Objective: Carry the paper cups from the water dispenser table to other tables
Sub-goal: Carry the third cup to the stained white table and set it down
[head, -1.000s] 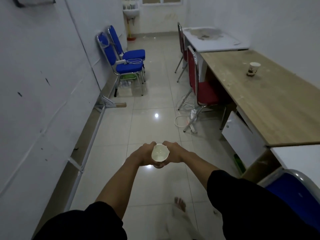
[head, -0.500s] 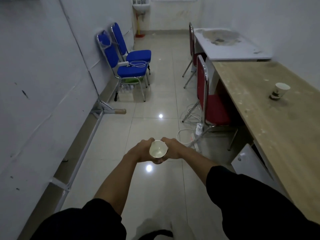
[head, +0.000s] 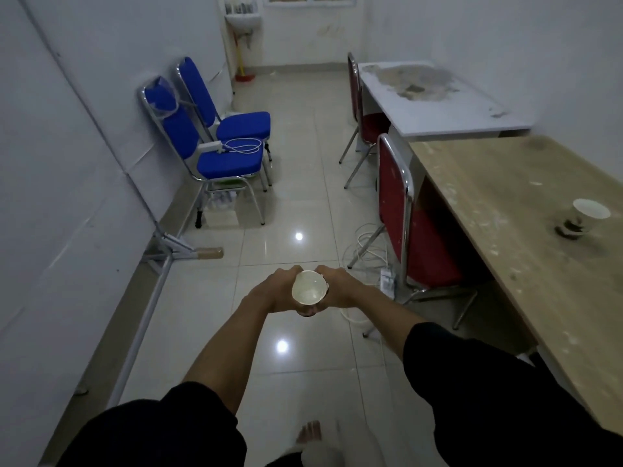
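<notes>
Well, blue chairs (head: 229, 163) line the left wall (head: 67, 163). Over the tiled floor (head: 296, 203) your left hand (head: 271, 293) and right hand (head: 344, 288) wrap a paper cup (head: 308, 288) between them, its mouth toward you. A second cup (head: 588, 214) sits near the wooden table (head: 505, 237)'s wall-side edge. Your hands hide most of the held cup's outside.

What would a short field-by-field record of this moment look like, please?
held item: paper cup, open mouth toward the camera
left hand: grips the cup's left side
right hand: grips its right side
other cup: stands on the wooden table, at the right
seating: red chair at that table; blue chairs by the left wall
floor: cables beside the red chair
</notes>
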